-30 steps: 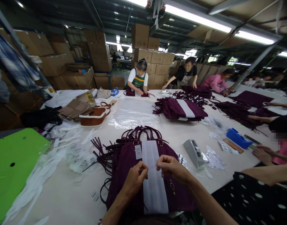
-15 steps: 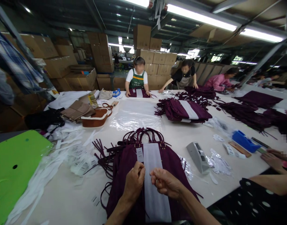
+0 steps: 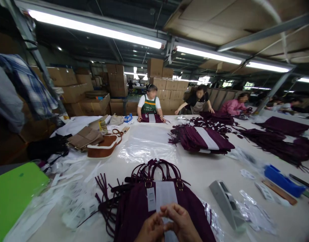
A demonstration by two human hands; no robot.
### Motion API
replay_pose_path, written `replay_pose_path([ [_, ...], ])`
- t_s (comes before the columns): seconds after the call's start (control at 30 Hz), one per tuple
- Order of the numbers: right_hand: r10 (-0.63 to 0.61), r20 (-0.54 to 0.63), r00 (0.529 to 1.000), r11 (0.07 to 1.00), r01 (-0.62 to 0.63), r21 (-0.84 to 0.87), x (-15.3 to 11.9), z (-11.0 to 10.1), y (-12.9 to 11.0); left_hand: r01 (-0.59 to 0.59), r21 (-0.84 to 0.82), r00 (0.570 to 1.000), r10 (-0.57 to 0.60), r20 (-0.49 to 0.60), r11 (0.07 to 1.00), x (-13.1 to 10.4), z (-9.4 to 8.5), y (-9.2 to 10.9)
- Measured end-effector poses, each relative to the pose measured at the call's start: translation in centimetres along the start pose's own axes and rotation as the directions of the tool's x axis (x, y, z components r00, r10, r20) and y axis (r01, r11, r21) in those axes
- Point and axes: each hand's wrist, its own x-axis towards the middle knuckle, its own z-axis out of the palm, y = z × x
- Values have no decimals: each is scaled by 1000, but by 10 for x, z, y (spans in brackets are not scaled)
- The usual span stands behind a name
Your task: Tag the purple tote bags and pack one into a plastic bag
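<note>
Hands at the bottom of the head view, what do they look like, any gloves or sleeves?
The left hand and right hand are bare, with no gloves and no rings or markings that I can make out on the fingers. The picture's bottom edge cuts off the forearms, so sleeves can't be judged.

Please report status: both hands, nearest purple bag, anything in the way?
Left hand and right hand close together over pale strip; grip unclear. Nearest purple bag below them, tag beside strip. Grey dispenser right of bag, apart from hands.
</note>
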Motion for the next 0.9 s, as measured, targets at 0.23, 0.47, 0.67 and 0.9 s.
replay_pose_path([
  [0.23, 72, -4, 997, 956, -70, -284, 42, -29, 5, -168, 883, 951, 307, 29, 438, 47, -57, -22],
  [0.47, 54, -36, 998, 850, -66, -522, 46, -24, -38, -141, 941, 975, 208, 78, 309, 34, -55, -32],
  [0.67, 14, -87, 996, 697, -72, -713, 82, -10, -35, -9, 959, 998, 69, -11, 282, 12, -51, -3],
  [0.9, -48, -47, 998, 633, -6, -774, 130, -10, -12, -124, 963, 913, 408, 16, 240, 64, -64, 4],
])
